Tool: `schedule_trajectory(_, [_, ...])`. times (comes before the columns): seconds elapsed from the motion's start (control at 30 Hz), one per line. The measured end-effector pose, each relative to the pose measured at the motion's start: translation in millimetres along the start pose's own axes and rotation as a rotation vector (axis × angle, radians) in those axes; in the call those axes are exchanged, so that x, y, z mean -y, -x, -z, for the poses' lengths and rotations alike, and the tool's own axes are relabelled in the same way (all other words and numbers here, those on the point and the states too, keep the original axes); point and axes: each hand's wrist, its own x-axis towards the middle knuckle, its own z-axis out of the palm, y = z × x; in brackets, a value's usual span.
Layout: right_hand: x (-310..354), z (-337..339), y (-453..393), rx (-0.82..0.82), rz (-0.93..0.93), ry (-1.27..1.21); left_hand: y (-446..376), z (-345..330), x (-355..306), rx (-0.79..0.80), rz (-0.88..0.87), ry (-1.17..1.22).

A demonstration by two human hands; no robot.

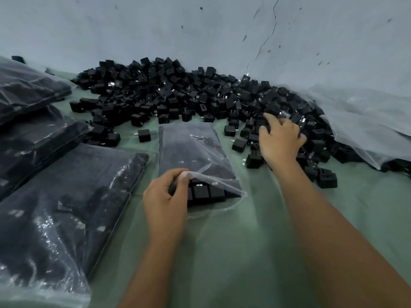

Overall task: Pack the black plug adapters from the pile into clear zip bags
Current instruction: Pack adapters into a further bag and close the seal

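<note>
Left hand (165,197) pinches the limp, slippery bag (195,156) mouth open; right hand (280,138) curls over rigid adapters (278,121) at the pile (189,94), best gripped by flat sides.

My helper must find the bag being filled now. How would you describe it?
On the green sheet, just before the adapter pile, lies one narrow clear bag. Unlike the packed bags beside it, its mouth is open, lifted by the left hand.

The plug adapters (178,94) heaped at twelve o'clock are matte black with small silver glints. The zip bag (189,147) at centre is clear, showing black through it, as do the filled bags (66,196) at nine o'clock. The surface (255,252) is pale green; the wall (155,30) is grey-blue, dark-flecked.
</note>
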Motion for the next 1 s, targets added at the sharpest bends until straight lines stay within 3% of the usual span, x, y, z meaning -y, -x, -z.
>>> schedule_trajectory(0.07, [-11, -13, -13, 0.241, -0.154, 0.111, -2, -1, 3, 0.002, 0.003, 0.001])
schedule_trajectory(0.17, [-11, -32, -12, 0.409, -0.092, 0.337, -3, -1, 7, 0.008, -0.004, -0.001])
schedule_trajectory(0.33, [-14, -21, 18, 0.371, 0.026, 0.261, -4, -2, 8, 0.004, -0.005, 0.010])
schedule_trajectory(0.4, [-21, -7, 37, 0.351, 0.107, 0.117, -4, -1, 7, 0.004, -0.001, 0.015])
schedule_trajectory(0.43, [-24, 2, 44, 0.295, 0.137, -0.017, -4, -1, 7, 0.004, 0.004, 0.019])
schedule_trajectory(0.5, [-36, 17, 49, 0.022, 0.138, -0.211, -4, -1, 6, 0.004, 0.011, 0.023])
schedule_trajectory(0.57, [-56, 28, 44, -0.216, 0.007, -0.187, -4, -2, 6, 0.000, 0.013, 0.024])
schedule_trajectory(0.63, [-77, 33, 41, -0.129, -0.247, -0.093, -3, -2, 5, -0.006, 0.023, 0.030])
schedule_trajectory(0.7, [-89, 31, 47, 0.043, -0.339, -0.010, -3, -2, 5, -0.006, 0.030, 0.027])
schedule_trajectory(0.9, [-75, 14, 89, 0.007, -0.128, -0.081, -3, -3, 4, 0.000, 0.040, 0.020])
schedule_trajectory(1.0, [-59, 16, 107, -0.181, -0.127, -0.160, -3, -3, 3, 0.005, 0.044, 0.020])
